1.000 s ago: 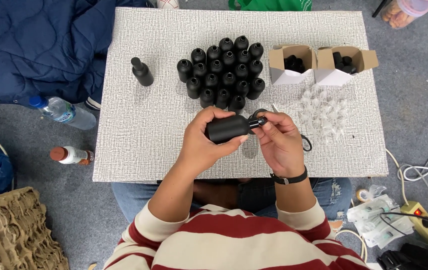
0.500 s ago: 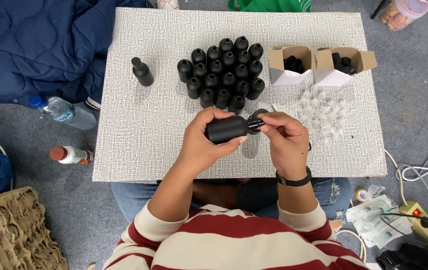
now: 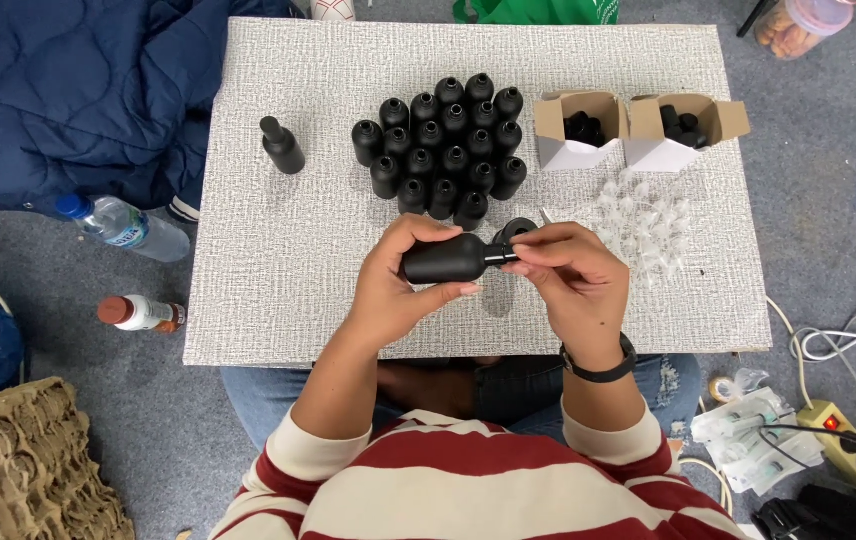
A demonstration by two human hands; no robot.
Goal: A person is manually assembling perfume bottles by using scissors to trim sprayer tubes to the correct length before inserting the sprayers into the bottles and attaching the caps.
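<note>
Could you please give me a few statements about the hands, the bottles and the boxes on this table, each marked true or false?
1. The left hand holds a black bottle lying sideways. True.
2. The right hand rests flat on the table. False: its fingers are at the bottle's neck.
3. A single bottle stands apart, left of the cluster of black bottles. True.
4. The two small boxes are closed. False: both are open, with dark items inside.

Both forearms reach toward twelve o'clock, the left hand (image 3: pixel 398 285) curled in a closed grip, the right hand (image 3: pixel 573 280) pinching at nine o'clock.
</note>
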